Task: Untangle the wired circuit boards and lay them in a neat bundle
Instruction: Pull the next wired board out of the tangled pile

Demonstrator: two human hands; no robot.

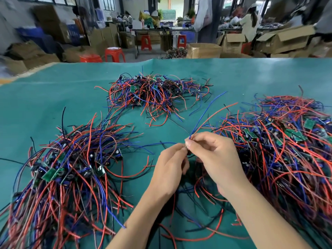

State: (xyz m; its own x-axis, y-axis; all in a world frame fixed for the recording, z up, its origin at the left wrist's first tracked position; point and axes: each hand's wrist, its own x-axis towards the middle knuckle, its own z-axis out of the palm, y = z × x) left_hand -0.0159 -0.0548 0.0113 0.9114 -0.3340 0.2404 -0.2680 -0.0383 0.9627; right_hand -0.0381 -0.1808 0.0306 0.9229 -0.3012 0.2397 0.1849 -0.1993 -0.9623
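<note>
Both hands meet over the middle of the green table [53, 97]. My right hand [215, 159] pinches a red wire and a blue wire [206, 112] that rise away to the upper right. My left hand [170, 168] grips the same wired piece just below; its small board is mostly hidden between my fingers. A large tangled pile of wired boards [280, 146] lies to the right. Another pile with wires more aligned [71, 169] lies to the left, green boards showing. A third tangle [154, 92] sits farther back.
Loose red, blue and black wires [194, 230] lie under my forearms near the front edge. Beyond the table stand red stools [115, 53], cardboard boxes [203, 50] and other work tables with people at them.
</note>
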